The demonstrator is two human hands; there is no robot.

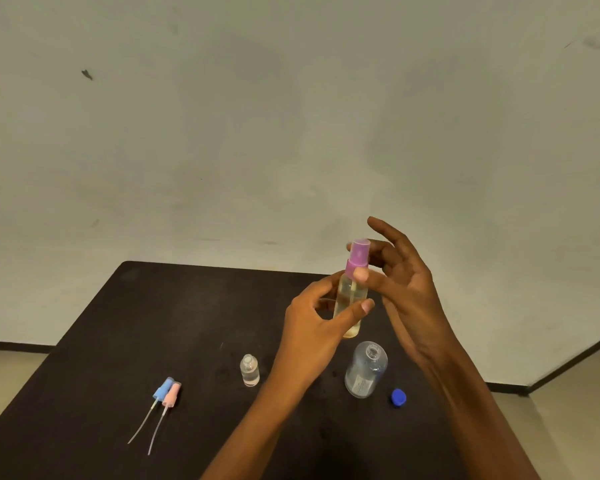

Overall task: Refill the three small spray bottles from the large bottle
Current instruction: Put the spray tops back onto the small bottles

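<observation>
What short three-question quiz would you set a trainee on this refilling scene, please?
1. True or false: the large bottle stands open, with the blue cap lying beside it.
2. Multiple choice: the left hand grips A) the blue cap, B) the purple-topped spray bottle, C) the large bottle.
3. Short answer: how many loose spray heads lie on the table?

Key: 1 true; 2 B; 3 two, one blue and one pink.
</observation>
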